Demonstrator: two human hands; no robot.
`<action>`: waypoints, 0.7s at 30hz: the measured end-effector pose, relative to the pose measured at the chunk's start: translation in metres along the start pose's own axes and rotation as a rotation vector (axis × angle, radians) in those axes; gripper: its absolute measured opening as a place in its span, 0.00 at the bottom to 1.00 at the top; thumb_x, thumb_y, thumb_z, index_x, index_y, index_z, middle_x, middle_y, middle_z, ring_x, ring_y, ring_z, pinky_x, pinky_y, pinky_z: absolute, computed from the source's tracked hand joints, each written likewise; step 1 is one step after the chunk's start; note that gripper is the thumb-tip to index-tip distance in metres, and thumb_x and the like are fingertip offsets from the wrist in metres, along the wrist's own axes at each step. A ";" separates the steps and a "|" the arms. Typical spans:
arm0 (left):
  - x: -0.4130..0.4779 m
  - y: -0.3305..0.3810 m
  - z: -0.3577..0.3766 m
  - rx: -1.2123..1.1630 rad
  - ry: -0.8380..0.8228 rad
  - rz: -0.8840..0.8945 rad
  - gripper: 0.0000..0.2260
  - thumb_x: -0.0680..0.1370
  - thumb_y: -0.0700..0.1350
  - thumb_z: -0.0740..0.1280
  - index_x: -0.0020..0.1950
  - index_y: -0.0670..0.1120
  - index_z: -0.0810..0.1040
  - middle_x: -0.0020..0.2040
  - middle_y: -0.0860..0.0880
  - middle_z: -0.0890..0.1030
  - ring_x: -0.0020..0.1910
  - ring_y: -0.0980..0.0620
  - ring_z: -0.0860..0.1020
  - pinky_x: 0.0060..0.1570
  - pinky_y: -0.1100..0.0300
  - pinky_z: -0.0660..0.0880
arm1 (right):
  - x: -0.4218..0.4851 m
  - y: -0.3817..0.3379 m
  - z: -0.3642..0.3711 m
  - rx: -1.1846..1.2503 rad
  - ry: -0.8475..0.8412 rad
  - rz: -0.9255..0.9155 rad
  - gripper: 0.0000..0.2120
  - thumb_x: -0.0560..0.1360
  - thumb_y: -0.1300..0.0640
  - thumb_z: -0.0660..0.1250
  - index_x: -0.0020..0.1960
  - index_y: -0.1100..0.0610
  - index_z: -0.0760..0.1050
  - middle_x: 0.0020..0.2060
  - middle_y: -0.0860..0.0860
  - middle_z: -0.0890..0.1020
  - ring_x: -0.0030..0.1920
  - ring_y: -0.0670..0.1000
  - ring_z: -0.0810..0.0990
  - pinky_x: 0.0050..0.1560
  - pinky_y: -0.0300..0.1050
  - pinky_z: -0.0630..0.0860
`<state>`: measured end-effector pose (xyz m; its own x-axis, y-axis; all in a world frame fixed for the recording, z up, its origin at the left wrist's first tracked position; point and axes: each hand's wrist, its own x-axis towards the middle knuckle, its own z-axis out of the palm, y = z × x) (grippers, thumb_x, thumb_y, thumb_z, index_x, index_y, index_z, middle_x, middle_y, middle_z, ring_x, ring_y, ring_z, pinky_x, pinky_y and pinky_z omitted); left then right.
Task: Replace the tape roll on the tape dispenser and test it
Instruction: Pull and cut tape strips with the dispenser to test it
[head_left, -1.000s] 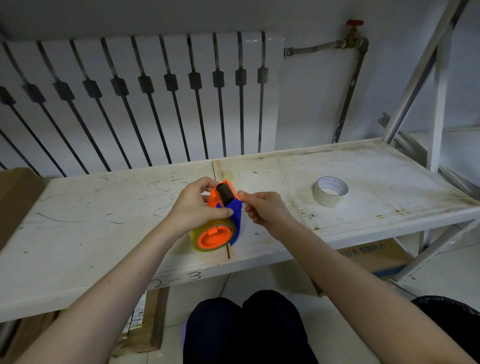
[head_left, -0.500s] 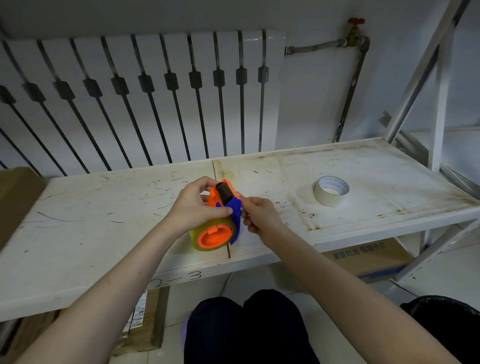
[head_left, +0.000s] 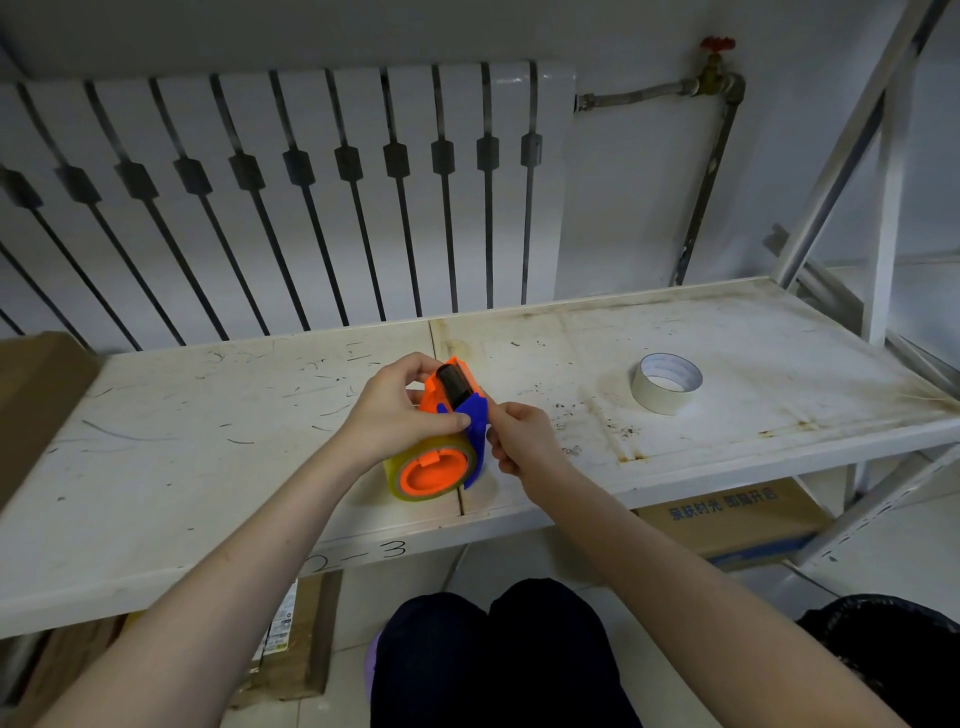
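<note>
- The tape dispenser (head_left: 434, 402), orange with a blue side plate (head_left: 475, 415), is held just above the front part of the white shelf (head_left: 208, 467), near the seam between its two boards.
- It is gripped from above by the left hand (head_left: 395, 410): the fingers are curled over the orange top and the thumb is pressed on the blue plate.
- A yellowish clear tape roll (head_left: 394, 475) is seen seated on the orange hub (head_left: 431, 470) at the dispenser's lower end, facing the camera.
- A black roller (head_left: 452, 382) is visible at the dispenser's upper end.
- The right hand (head_left: 522, 436) is brought against the dispenser's right side, its fingers curled together, with thumb and forefinger tips at the edge of the blue plate; whether anything is pinched between them cannot be told.
- A second, white roll (head_left: 666, 382) is left lying flat on the shelf, well apart to the right of both hands.
- A white radiator (head_left: 311, 130) is seen behind the shelf, and a printed cardboard box (head_left: 737, 519) beneath it on the right.
</note>
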<state>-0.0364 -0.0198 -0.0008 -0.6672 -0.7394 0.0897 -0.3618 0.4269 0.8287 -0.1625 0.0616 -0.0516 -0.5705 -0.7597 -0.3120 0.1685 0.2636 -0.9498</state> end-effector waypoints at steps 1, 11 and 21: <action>0.000 0.000 0.000 -0.001 0.002 0.001 0.21 0.65 0.44 0.78 0.55 0.49 0.75 0.49 0.56 0.76 0.53 0.49 0.77 0.52 0.54 0.77 | 0.000 0.000 0.000 0.014 -0.010 0.024 0.16 0.76 0.46 0.64 0.35 0.56 0.71 0.28 0.51 0.71 0.28 0.47 0.65 0.27 0.38 0.64; 0.002 0.000 0.004 0.020 -0.013 -0.015 0.22 0.66 0.45 0.77 0.56 0.51 0.72 0.53 0.53 0.74 0.52 0.50 0.75 0.41 0.63 0.74 | 0.007 0.004 -0.005 -0.016 -0.062 0.234 0.10 0.76 0.52 0.64 0.42 0.58 0.74 0.30 0.51 0.70 0.27 0.46 0.64 0.25 0.37 0.62; 0.013 -0.006 0.012 0.101 -0.078 -0.035 0.24 0.65 0.51 0.77 0.56 0.54 0.72 0.54 0.52 0.77 0.52 0.50 0.76 0.47 0.56 0.77 | 0.005 0.015 -0.041 -0.453 -0.074 -0.169 0.10 0.76 0.59 0.63 0.57 0.55 0.71 0.36 0.50 0.74 0.34 0.48 0.73 0.32 0.41 0.71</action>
<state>-0.0501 -0.0259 -0.0114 -0.7000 -0.7140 0.0148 -0.4470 0.4542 0.7706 -0.1959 0.0862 -0.0665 -0.4985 -0.8499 -0.1708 -0.2975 0.3527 -0.8872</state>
